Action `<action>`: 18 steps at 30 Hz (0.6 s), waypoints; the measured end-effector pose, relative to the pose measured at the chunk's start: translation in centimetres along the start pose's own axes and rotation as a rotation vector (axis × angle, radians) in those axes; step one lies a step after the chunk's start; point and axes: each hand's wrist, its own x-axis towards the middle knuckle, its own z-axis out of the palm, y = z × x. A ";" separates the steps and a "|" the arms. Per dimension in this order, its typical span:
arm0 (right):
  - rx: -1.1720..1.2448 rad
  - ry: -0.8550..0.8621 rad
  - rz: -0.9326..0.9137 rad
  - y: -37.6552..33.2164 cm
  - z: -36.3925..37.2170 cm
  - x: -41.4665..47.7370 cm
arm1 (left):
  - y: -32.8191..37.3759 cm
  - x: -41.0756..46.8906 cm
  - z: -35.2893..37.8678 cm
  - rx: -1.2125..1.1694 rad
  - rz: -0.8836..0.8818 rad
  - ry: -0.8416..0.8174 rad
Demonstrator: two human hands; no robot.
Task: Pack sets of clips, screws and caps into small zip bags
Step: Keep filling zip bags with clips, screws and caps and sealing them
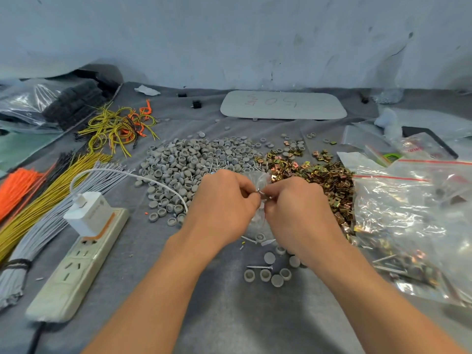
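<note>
Spreading over the grey counter (229, 315) lie a heap of grey caps (189, 159) and, right of it, brass clips (324, 175). Nearer, left hand (222, 200) and right hand (296, 208) meet, fingers (249, 192) curled, both pinching a clear zip bag (258, 179) between them.

Grey round plastic caps (194, 162) lie at the middle of the desk (229, 315), brass metal clips (321, 175) just right of them. Clear plastic zip bags (408, 221) lie along its right edge.
</note>
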 end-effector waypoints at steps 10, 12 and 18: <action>-0.020 -0.231 0.109 0.3 -1.7 1.1 | 0.9 -0.8 -0.5 0.036 0.157 0.069; 0.163 -0.266 0.163 0.5 -1.8 1.2 | 1.1 -1.0 -0.4 0.040 0.203 0.075; 0.973 -0.231 0.365 0.3 -2.0 1.8 | 1.2 -0.9 -0.7 -0.091 0.155 0.089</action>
